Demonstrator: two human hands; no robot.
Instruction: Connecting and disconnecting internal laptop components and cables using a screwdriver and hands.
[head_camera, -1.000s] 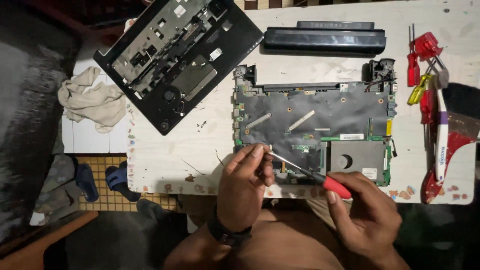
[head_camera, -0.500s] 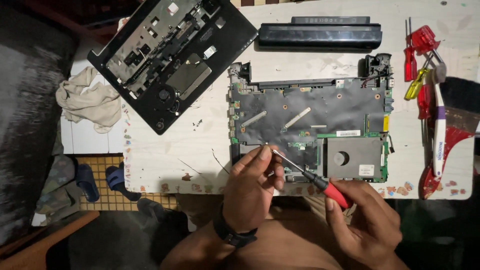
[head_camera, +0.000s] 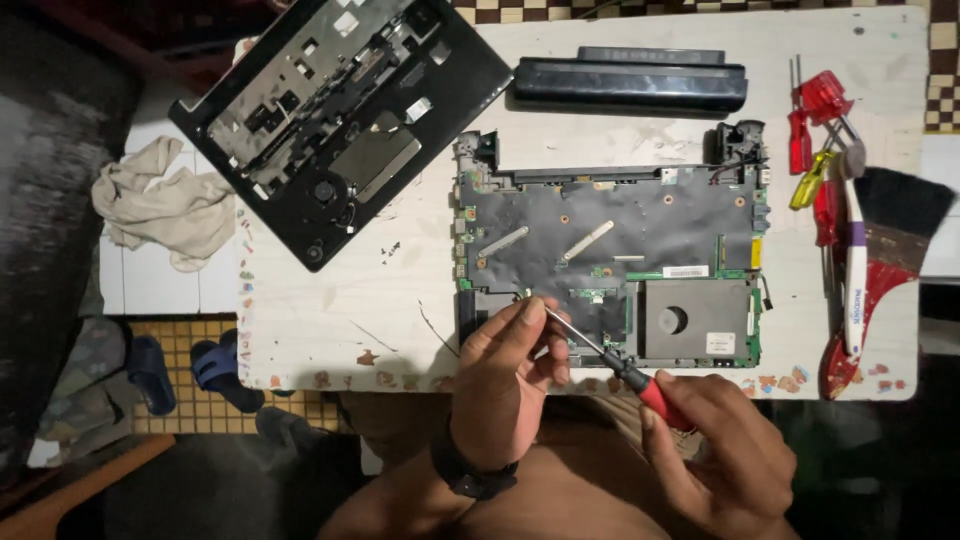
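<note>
The person is partway through stripping a small laptop: the opened laptop base (head_camera: 610, 260), with its dark shielded board and green circuit edges, lies flat on the white table (head_camera: 330, 330) near its front edge, and the work in hand looks like dealing with a screw or small fitting at the base's lower left part. The right hand (head_camera: 715, 455) is closed around the red handle of a screwdriver (head_camera: 600, 355), whose thin shaft slants up and to the left. The left hand (head_camera: 505, 375) has its fingertips pressed together around the tip end of that shaft, pinching or steadying it just over the board. Judging from this, the next move calls for a steady seat of the tip and a careful turn, with the left fingers ready to catch whatever small part comes free. The tip itself and the spot it meets are hidden behind the left fingers, so it cannot be told whether it sits in a screw head or whether a screw is held. Up and to the left the removed top cover (head_camera: 340, 120) lies tilted, its upper edge cut off by the frame. A long black battery (head_camera: 630, 85) lies above the base, apart from it. A crumpled cloth (head_camera: 160, 205) lies at the table's left edge. At the right are small red and yellow screwdrivers (head_camera: 815, 150) and a brush (head_camera: 880, 270), partly overlapping and hard to separate in the dim light.
</note>
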